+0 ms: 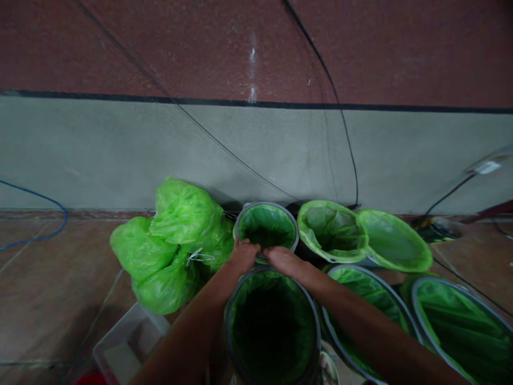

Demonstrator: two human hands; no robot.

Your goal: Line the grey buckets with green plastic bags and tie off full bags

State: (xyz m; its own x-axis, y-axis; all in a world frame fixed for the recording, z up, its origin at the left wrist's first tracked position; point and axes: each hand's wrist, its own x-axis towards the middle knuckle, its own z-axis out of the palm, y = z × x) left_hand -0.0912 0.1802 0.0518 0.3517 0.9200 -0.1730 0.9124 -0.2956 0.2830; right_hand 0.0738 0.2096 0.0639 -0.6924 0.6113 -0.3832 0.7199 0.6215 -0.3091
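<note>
A round trash bin (276, 213) lined with a green plastic bag stands by the wall, a grey ring around its top. Both my hands are at its near edge, close together. My left hand (244, 255) has its fingers curled over the rim on the left. Just right of it, my right hand (282, 260) grips the same rim, thumb side inward. Some green liner shows below the hands. In front stands another lined bin (276, 326), also with a grey ring, between my forearms. Its inside is dark.
Several filled, tied green bags (184, 214) are heaped at left, above a clear plastic tub (136, 331). At right stand more lined bins: two with green bag over the rim (332, 230), others grey-ringed (371, 294). Black cables (347, 128) run down the wall. A blue hose (60, 214) lies left.
</note>
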